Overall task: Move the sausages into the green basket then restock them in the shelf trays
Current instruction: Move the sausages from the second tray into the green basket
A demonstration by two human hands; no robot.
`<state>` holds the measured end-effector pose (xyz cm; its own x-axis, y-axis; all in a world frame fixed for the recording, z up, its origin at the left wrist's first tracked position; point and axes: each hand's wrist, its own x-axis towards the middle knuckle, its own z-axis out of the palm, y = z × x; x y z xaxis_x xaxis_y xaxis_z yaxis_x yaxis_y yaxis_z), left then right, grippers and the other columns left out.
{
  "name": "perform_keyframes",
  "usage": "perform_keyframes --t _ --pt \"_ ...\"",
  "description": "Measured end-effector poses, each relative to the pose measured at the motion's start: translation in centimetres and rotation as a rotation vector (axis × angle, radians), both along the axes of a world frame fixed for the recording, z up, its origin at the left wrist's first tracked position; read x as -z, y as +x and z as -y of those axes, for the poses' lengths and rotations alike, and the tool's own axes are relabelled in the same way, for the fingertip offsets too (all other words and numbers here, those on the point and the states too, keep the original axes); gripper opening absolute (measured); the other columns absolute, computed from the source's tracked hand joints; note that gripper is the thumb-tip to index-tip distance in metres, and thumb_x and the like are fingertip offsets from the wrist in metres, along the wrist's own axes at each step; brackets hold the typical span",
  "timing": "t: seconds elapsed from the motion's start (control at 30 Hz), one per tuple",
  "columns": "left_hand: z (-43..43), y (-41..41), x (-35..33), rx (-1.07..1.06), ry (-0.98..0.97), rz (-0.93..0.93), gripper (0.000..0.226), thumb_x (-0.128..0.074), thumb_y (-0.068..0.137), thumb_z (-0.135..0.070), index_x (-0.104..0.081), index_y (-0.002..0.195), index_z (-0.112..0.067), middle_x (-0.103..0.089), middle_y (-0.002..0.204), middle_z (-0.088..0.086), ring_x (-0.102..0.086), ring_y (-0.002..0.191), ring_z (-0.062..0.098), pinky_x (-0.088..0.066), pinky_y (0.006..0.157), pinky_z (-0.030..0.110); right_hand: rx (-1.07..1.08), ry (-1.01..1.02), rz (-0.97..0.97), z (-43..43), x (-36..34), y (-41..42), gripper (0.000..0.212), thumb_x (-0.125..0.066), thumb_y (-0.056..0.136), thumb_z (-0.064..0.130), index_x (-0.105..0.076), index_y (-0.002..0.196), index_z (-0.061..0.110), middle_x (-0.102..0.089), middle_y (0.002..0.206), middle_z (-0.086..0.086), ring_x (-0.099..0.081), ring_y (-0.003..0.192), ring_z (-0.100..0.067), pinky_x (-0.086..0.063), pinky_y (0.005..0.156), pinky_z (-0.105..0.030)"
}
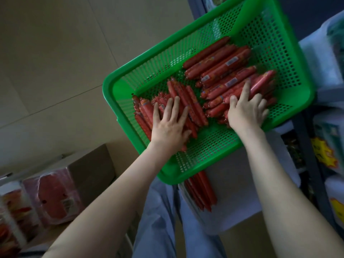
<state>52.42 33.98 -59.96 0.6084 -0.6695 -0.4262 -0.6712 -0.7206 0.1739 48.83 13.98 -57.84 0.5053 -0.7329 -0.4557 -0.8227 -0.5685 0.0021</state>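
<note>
L hand & R hand flat, fingers spread (no grip), atop sausages in green basket.

green basket: perforated plastic, smooth | sausages: glossy film wrap | box: matt cardboard

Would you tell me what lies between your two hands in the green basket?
In the head view, thin sausages and a strip of bare basket floor.
</note>
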Motion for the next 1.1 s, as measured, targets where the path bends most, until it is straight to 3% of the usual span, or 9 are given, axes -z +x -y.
perform_keyframes --t 0.1,0.23,0.43,0.6,0.73,0.83,0.9,0.97,1.1 --pt "0.1 0.0 -0.3 0.034 0.026 0.054 0.067 -0.045 0.09 -0.049 -0.033 0.148 -0.018 -0.016 0.157 0.018 -0.015 0.145 0.033 0.015 0.111 0.055 -0.03 -0.068 -0.108 1.0 0.5 -0.9 0.066 -0.024 0.099 0.048 0.007 0.151 0.022 -0.016 0.152 -0.021 -0.016 0.138 -0.034 -0.01 0.111 -0.05" --pt "0.6 -1.3 -0.6 -0.02 -0.072 0.116 0.062 -0.034 0.09 -0.045 -0.05 0.137 -0.008 -0.041 0.146 0.019 -0.035 0.137 0.035 -0.005 0.112 0.058 -0.075 -0.11 -0.095 1.1 0.1 -2.5 0.07 -0.026 0.099 0.047 0.002 0.151 0.011 0.005 0.158 -0.017 0.007 0.145 -0.03 0.01 0.113 -0.051" --pt "1.0 -9.7 -2.5 0.2 -0.347 0.02 0.053 -0.042 0.093 -0.035 -0.051 0.135 -0.005 -0.05 0.14 0.015 -0.046 0.131 0.028 -0.026 0.112 0.051 -0.17 -0.112 -0.084 -1.3 -1.3 -7.1 0.07 -0.032 0.099 0.039 -0.007 0.148 -0.004 -0.001 0.158 -0.017 0.007 0.146 -0.026 0.014 0.112 -0.052" --pt "-1.6 -13.0 -2.1 0.181 -0.199 0.093 0.068 -0.046 0.089 -0.035 -0.028 0.146 -0.002 -0.036 0.149 0.02 -0.032 0.139 0.032 -0.019 0.114 0.053 -0.23 -0.188 0.32 -5.3 -2.2 -13.0 0.067 -0.048 0.091 0.032 -0.023 0.149 0.009 -0.024 0.153 -0.02 -0.023 0.14 -0.033 -0.01 0.113 -0.052" --pt "-3.4 -13.4 -1.7 0.225 -0.195 0.164 0.074 -0.053 0.086 -0.035 -0.024 0.147 -0.003 -0.033 0.151 0.019 -0.026 0.141 0.032 -0.015 0.115 0.052 -0.198 0.012 0.3 -9.2 0.0 -19.4 0.074 -0.07 0.075 0.035 -0.033 0.134 0.007 -0.05 0.128 -0.024 -0.05 0.108 -0.04 -0.045 0.087 -0.049" --pt "-3.8 -13.4 -1.5 0.267 -0.174 0.198 0.073 -0.051 0.086 -0.032 -0.023 0.147 -0.001 -0.031 0.151 0.019 -0.021 0.142 0.03 -0.011 0.116 0.05 -0.27 0.224 0.019 -12.0 2.2 -21.6 0.095 -0.083 0.055 0.045 -0.038 0.132 0.01 -0.057 0.117 -0.021 -0.058 0.099 -0.038 -0.048 0.08 -0.044" --pt "-3.9 -13.4 -1.4 0.281 -0.153 0.209 0.073 -0.05 0.088 -0.03 -0.022 0.148 -0.001 -0.027 0.153 0.018 -0.019 0.143 0.03 -0.008 0.117 0.05 -0.33 0.288 -0.083 -13.2 3.5 -21.8 0.098 -0.078 0.065 0.046 -0.03 0.142 0.011 -0.048 0.13 -0.017 -0.05 0.111 -0.034 -0.042 0.089 -0.04" --pt "-3.8 -13.5 -1.6 0.27 -0.14 0.218 0.072 -0.051 0.088 -0.028 -0.023 0.148 0.0 -0.026 0.154 0.018 -0.019 0.144 0.031 -0.008 0.117 0.052 -0.259 0.338 -0.086 -13.7 4.4 -21.7 0.093 -0.073 0.072 0.041 -0.024 0.145 0.009 -0.039 0.135 -0.016 -0.042 0.119 -0.033 -0.037 0.095 -0.039" --pt "-3.4 -14.2 -2.4 0.23 -0.18 0.215 0.068 -0.049 0.088 -0.024 -0.025 0.147 0.0 -0.027 0.153 0.021 -0.018 0.143 0.034 -0.007 0.115 0.053 0.017 0.373 -0.028 -12.2 4.8 -21.4 0.06 -0.075 0.071 0.031 -0.05 0.117 0.002 -0.05 0.119 -0.018 -0.049 0.112 -0.036 -0.041 0.093 -0.039"
